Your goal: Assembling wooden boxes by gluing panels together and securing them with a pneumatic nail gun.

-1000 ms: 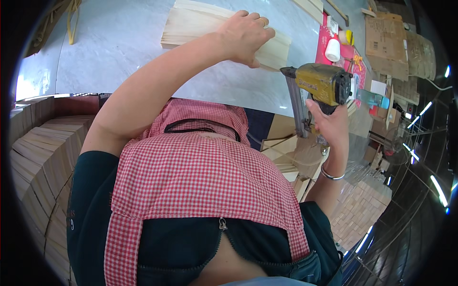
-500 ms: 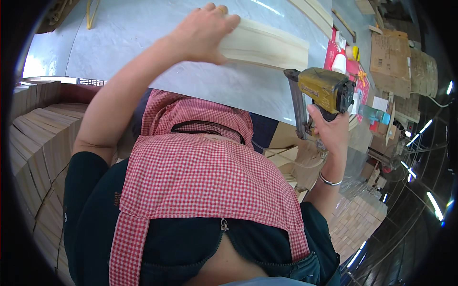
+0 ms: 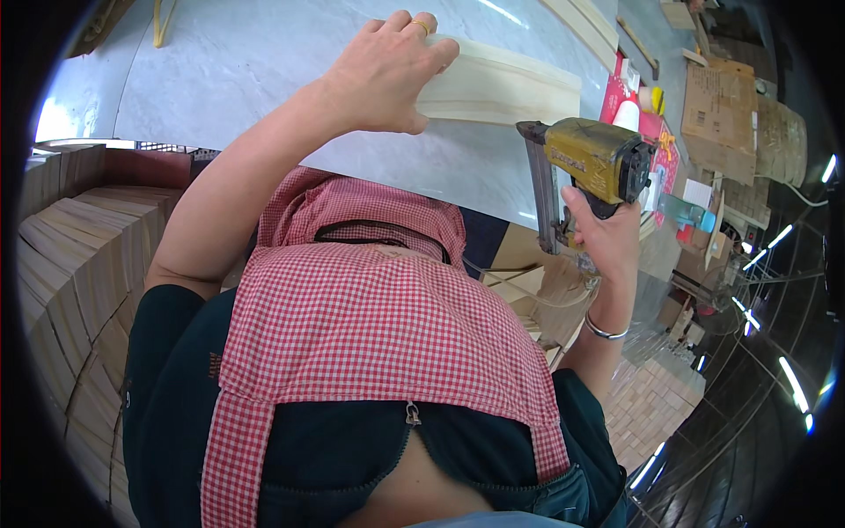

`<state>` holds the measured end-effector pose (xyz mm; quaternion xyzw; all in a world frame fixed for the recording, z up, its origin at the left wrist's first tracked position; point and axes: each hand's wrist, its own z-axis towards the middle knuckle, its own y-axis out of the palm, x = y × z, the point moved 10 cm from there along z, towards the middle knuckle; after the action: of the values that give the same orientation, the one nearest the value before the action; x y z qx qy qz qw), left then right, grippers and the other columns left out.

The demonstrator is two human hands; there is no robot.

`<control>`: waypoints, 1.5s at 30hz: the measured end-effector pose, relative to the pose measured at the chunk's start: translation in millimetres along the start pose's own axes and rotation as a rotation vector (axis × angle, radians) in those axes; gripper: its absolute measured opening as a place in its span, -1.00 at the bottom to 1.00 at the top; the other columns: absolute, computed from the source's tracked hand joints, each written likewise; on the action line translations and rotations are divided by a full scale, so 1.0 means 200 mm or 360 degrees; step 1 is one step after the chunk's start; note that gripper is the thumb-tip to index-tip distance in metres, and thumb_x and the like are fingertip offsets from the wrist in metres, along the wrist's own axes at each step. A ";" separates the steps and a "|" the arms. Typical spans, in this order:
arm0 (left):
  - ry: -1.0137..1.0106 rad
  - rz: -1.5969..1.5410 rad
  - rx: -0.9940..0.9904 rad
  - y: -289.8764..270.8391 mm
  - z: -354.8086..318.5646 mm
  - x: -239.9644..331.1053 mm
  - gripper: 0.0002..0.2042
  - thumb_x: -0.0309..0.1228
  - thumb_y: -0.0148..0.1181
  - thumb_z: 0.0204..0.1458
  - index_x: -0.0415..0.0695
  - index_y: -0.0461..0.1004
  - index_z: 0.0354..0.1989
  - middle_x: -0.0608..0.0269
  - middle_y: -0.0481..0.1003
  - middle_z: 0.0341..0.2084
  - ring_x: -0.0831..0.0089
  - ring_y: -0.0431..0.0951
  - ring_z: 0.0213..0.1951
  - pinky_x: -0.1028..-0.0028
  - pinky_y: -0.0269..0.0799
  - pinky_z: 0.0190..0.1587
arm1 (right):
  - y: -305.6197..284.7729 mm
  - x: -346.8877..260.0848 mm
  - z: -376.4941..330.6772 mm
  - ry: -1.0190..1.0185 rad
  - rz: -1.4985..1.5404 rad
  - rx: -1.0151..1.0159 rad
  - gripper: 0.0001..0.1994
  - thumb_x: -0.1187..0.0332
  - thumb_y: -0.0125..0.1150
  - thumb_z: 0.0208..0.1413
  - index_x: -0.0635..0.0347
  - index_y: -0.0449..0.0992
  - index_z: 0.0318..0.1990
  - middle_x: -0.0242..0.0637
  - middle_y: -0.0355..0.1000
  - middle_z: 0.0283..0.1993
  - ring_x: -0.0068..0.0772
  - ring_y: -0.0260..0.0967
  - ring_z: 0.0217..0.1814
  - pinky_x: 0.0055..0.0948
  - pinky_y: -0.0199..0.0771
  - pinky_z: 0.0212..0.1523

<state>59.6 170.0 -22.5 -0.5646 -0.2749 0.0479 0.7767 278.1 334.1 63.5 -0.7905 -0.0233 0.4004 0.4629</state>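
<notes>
A pale wooden board lies across the grey marbled tabletop. My left hand clasps its left end, with the thumb at the near edge and the fingers over the far side. In my right hand is a yellow and black nail gun, held by its handle, my fingers wrapped around it and partly hidden. The gun's nose is by the near right corner of the board; I cannot tell if they touch.
Long wooden strips lie at the table's far right. Beside them are a red sheet with small items and a blue bottle. Cardboard boxes stand farther right. Stacked wooden pieces rise at my left. A hose hangs below the gun.
My left hand and the board have shifted slightly to the right. The nail gun in my right hand has come a little left, and its nose now overlaps the board's near corner in view.
</notes>
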 end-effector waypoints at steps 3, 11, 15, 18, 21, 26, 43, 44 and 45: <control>0.0081 0.0139 0.0035 0.04 0.00 -0.03 -0.43 -0.37 0.53 -0.50 0.00 0.41 -0.18 0.20 0.43 -0.02 0.20 0.42 -0.03 0.24 0.41 0.10 | 0.00 0.01 -0.01 0.0095 -0.0010 -0.0004 -0.72 0.37 0.46 0.04 0.41 0.61 -0.17 -0.33 0.54 -0.49 -0.59 0.30 -0.62 -0.58 0.30 -0.58; 0.0114 0.0247 -0.0003 0.07 -0.02 -0.04 -0.41 -0.37 0.51 -0.47 0.01 0.42 -0.12 0.17 0.39 0.09 0.16 0.42 0.04 0.23 0.39 0.18 | 0.05 0.06 -0.02 0.0202 0.0051 -0.0042 -0.73 0.34 0.44 0.09 0.30 0.54 -0.16 -0.43 0.41 -0.53 -0.67 0.18 -0.70 -0.67 0.19 -0.70; 0.0174 -0.0163 0.0218 -0.01 -0.08 -0.04 -0.28 -0.39 0.51 -0.43 0.03 0.40 0.08 0.15 0.33 0.19 0.11 0.42 0.12 0.19 0.38 0.29 | 0.04 -0.09 -0.06 -0.0117 -0.0028 0.0164 -0.74 0.38 0.46 0.05 0.40 0.61 -0.20 -0.23 0.61 -0.36 -0.44 0.52 -0.45 -0.52 0.49 -0.45; 0.0129 -0.0369 0.0203 0.00 -0.16 -0.11 -0.20 -0.37 0.51 -0.40 0.03 0.34 0.19 0.09 0.33 0.18 0.09 0.43 0.10 0.16 0.42 0.25 | 0.10 -0.14 -0.11 -0.0078 0.0000 0.0098 -0.73 0.39 0.47 0.04 0.41 0.61 -0.18 -0.20 0.63 -0.31 -0.40 0.56 -0.39 -0.51 0.52 -0.41; 0.0091 -0.0587 0.0202 0.02 -0.21 -0.17 -0.13 -0.35 0.51 -0.36 0.02 0.29 0.29 0.04 0.32 0.17 0.06 0.45 0.08 0.14 0.46 0.21 | 0.18 -0.18 -0.14 -0.0036 0.0015 0.0041 -0.72 0.40 0.48 0.02 0.41 0.61 -0.17 -0.17 0.65 -0.26 -0.35 0.60 -0.33 -0.50 0.55 -0.37; 0.0141 -0.0787 0.0288 0.03 -0.21 -0.18 -0.07 -0.39 0.48 -0.38 0.02 0.22 0.35 0.05 0.31 0.18 0.04 0.44 0.09 0.16 0.45 0.25 | 0.34 -0.31 -0.15 -0.0270 0.0007 -0.0178 -0.69 0.41 0.49 0.01 0.42 0.60 -0.14 -0.15 0.65 -0.22 -0.33 0.62 -0.30 -0.48 0.56 -0.36; 0.0119 -0.0883 0.0357 0.06 -0.19 -0.18 -0.02 -0.38 0.41 -0.49 0.06 0.20 0.35 0.13 0.27 0.20 0.10 0.40 0.11 0.20 0.45 0.26 | 0.40 -0.41 -0.15 -0.0323 -0.0049 -0.0236 -0.69 0.41 0.48 0.02 0.43 0.59 -0.13 -0.13 0.65 -0.20 -0.31 0.63 -0.30 -0.48 0.56 -0.38; 0.0122 -0.0885 0.0358 0.06 -0.19 -0.18 -0.02 -0.38 0.41 -0.48 0.06 0.20 0.35 0.12 0.27 0.20 0.10 0.40 0.11 0.20 0.45 0.25 | 0.40 -0.43 -0.15 -0.0331 -0.0073 -0.0242 -0.69 0.42 0.48 0.02 0.43 0.59 -0.13 -0.13 0.65 -0.20 -0.31 0.63 -0.31 -0.48 0.56 -0.38; 0.0126 -0.0887 0.0360 0.06 -0.19 -0.18 -0.01 -0.38 0.41 -0.48 0.06 0.20 0.36 0.12 0.27 0.20 0.10 0.40 0.11 0.20 0.45 0.25 | 0.40 -0.44 -0.15 -0.0339 -0.0099 -0.0247 -0.70 0.42 0.48 0.02 0.43 0.59 -0.14 -0.13 0.65 -0.21 -0.31 0.63 -0.31 -0.48 0.56 -0.39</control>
<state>50.7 127.8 -55.9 -0.3787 -0.3819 -0.1588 0.8280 211.7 232.0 64.6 -0.7759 -0.1275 0.4645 0.4075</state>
